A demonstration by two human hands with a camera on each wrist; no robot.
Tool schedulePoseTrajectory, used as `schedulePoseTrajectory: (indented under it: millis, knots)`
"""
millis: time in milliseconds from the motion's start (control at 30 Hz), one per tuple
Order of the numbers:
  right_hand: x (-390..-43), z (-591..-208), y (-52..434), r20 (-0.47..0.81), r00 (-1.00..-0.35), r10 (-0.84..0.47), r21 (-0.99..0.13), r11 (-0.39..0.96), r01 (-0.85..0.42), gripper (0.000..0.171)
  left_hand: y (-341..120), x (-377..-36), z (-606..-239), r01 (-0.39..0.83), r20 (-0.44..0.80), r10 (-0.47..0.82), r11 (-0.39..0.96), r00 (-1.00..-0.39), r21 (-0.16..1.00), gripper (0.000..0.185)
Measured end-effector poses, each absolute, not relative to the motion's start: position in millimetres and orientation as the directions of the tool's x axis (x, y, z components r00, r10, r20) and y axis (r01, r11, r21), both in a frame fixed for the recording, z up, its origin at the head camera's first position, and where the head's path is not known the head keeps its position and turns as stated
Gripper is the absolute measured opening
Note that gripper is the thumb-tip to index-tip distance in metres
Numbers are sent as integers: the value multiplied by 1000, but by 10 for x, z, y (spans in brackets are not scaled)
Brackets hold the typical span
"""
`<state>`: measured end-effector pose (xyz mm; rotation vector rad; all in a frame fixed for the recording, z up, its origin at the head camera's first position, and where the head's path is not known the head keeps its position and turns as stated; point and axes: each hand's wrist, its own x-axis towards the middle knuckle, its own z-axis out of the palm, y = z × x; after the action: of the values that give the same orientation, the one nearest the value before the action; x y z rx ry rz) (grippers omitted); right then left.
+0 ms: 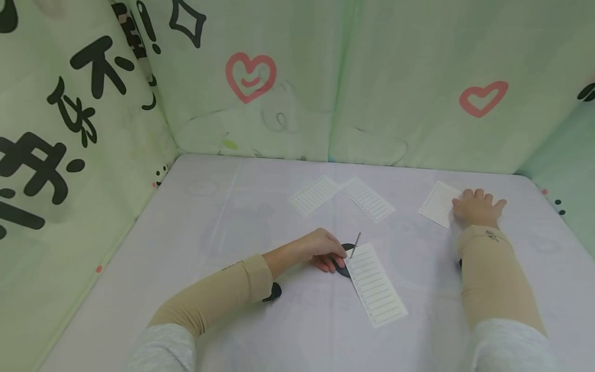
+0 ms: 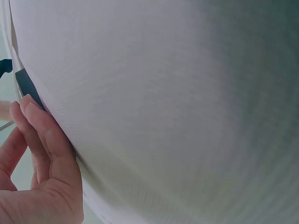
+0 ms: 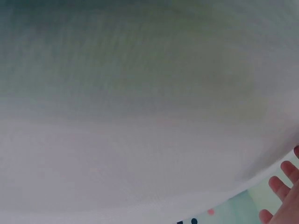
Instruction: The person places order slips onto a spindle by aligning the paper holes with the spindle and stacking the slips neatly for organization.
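Note:
A bill spike stands on the table, with a black round base (image 1: 344,273) and a thin upright metal pin (image 1: 357,241). My left hand (image 1: 321,250) grips the left rim of that base; in the left wrist view its fingertips meet the dark edge (image 2: 29,84). One lined paper slip (image 1: 377,289) lies at the spike, its upper left corner at the foot of the pin. Farther right, my right hand (image 1: 479,208) rests with spread fingers at the right edge of another lined slip (image 1: 439,204). Only some fingertips (image 3: 279,188) show in the right wrist view.
Two more lined slips, one (image 1: 315,195) touching or nearly touching the other (image 1: 369,200), lie toward the back of the white-covered table (image 1: 241,206). A green printed curtain (image 1: 395,77) hangs behind it and along the sides.

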<state>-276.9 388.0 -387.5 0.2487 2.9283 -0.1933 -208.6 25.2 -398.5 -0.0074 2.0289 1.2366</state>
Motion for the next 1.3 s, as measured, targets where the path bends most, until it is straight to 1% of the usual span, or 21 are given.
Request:
schedulePoseTrajectory:
  millis: [600,800,1033,1100,1300]
  knots:
    - [-2851,-3898,3866,-188,-967,169,-145,970,197,56,246,-2109,-4002,-360,-587,367,525,-722,771,9]
    - [-2892,-3926,3879,-144,-974,176,-175,964,200,51,253,-2114,-4010,-366,-591,364,524,-720,769,8]
    - [-2947,-3943,3890,-100,-984,150,-195,966,167,40,268,-2115,-4025,-367,-593,354,530,-723,764,8]
    - [-2959,-3938,3887,-87,-986,144,-206,966,159,41,271,-2114,-4025,-366,-592,354,530,-724,765,8]
    - [-2978,-3926,3867,-17,-994,108,-233,966,109,53,267,-2105,-4016,-363,-589,356,528,-726,768,8]
